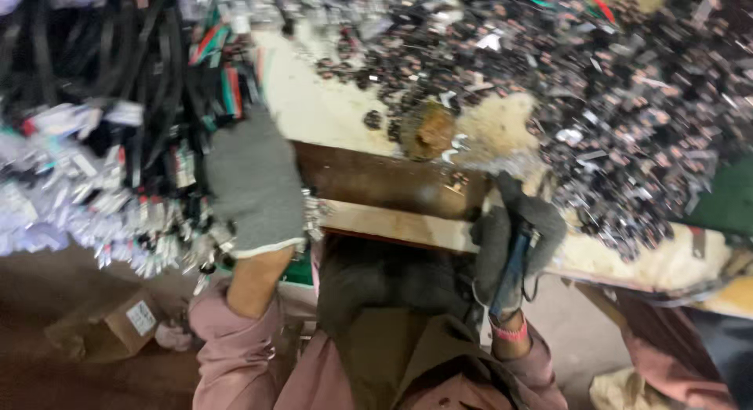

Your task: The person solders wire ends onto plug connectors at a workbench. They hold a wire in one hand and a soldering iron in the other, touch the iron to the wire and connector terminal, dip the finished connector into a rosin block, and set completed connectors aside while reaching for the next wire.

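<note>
My left hand (252, 182), in a grey glove, reaches into a hanging bundle of black cables (133, 88) with metal ends and white tags; its fingers are buried among them. My right hand (514, 233), also gloved in grey, is closed around a blue-handled tool (511, 273) that points down toward my lap. A round brownish lump (427, 130) lies on the bench just beyond the hands. The picture is motion-blurred.
A large heap of small dark and copper-coloured metal scraps (627, 104) covers the bench at right. A brown wooden board (376, 178) runs along the bench front. A small cardboard box (125, 324) sits on the floor at lower left.
</note>
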{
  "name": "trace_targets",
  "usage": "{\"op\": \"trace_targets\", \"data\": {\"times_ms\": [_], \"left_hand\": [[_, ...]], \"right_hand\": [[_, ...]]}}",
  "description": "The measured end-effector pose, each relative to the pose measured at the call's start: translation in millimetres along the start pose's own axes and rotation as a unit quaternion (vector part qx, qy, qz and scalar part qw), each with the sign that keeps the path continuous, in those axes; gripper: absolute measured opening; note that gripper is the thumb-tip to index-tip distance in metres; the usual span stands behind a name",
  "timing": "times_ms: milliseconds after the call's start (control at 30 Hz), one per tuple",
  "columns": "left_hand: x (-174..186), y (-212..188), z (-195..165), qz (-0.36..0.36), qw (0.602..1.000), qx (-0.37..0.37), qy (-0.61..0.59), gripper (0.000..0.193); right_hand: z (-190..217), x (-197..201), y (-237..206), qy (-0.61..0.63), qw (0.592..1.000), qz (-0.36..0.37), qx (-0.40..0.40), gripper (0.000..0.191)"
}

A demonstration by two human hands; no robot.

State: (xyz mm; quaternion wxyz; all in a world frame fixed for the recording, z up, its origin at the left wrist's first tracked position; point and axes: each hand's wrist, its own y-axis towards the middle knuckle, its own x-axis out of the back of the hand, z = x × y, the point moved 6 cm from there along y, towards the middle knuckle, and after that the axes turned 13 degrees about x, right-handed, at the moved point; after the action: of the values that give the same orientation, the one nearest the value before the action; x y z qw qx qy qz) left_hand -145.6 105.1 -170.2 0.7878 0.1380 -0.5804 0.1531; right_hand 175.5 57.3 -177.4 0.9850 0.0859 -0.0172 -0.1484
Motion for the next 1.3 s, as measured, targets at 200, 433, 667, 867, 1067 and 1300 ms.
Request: {"op": "trace_targets", "data": {"times_ms": [200, 433, 667, 867, 1067, 1300], "left_hand": [[33.2, 24.9, -28.8, 0.075, 0.994, 0.027, -0.075, 0.029], [137.7, 42.2, -13.6, -0.042, 0.985, 0.048, -0.160, 0.040], [60.6, 67.2, 5.7, -0.025, 0.991, 0.115, -0.060, 0.019], [124.4, 36.3, 6.2, -0.109, 0.981, 0.078, -0.143, 0.022], [150.3, -23.2, -2.2, -0.043, 0.936, 0.009, -0.348, 0.039], [64.3, -91.3, -48.2, 0.424, 0.709, -0.259, -0.501, 0.053]], "right_hand": [[17.7, -8.9, 7.4, -0.086, 0.994, 0.025, 0.055, 0.026], [-0.7, -3.7, 0.4, -0.055, 0.998, -0.011, 0.018, 0.028], [7.7, -3.0, 7.2, -0.070, 0.997, 0.016, 0.033, 0.030], [36.0, -13.0, 29.0, -0.229, 0.956, 0.078, 0.169, 0.017], [21.3, -3.4, 23.0, -0.171, 0.979, 0.108, 0.039, 0.028], [-45.5, 84.9, -49.0, -0.028, 0.998, -0.056, -0.015, 0.031]]}}
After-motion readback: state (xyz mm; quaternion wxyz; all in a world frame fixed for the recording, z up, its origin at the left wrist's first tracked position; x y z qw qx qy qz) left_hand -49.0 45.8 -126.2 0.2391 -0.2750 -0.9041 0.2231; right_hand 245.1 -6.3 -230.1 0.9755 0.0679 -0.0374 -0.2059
